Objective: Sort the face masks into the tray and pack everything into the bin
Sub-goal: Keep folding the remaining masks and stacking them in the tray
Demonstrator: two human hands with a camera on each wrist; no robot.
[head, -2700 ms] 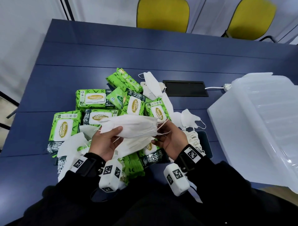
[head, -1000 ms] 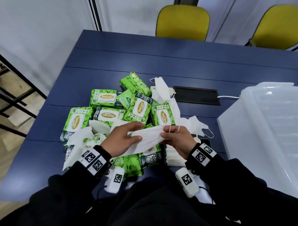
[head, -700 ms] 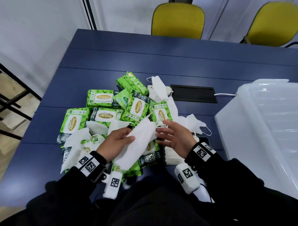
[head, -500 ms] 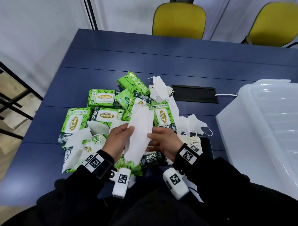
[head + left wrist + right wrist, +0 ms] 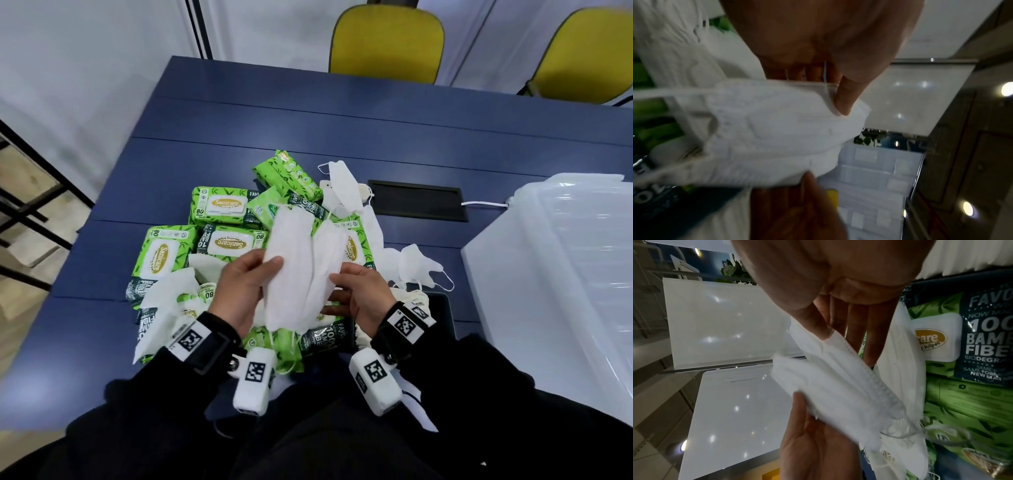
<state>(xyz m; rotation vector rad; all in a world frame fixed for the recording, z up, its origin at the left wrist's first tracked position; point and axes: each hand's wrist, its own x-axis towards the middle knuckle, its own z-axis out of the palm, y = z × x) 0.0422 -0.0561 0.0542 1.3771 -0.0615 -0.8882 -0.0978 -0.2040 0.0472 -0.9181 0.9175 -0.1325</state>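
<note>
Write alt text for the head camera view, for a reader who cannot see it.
Both hands, left and right, hold white face masks above a pile of green wipe packs and loose masks on a blue table. A translucent plastic bin sits to the right; two yellow chairs stand beyond the table.

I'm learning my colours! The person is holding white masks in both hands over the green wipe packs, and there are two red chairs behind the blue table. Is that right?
Almost. The chairs are yellow, not red, as the head view shows. The rest holds: the left hand and the right hand hold white masks over the green wipe packs on the blue table.
</note>
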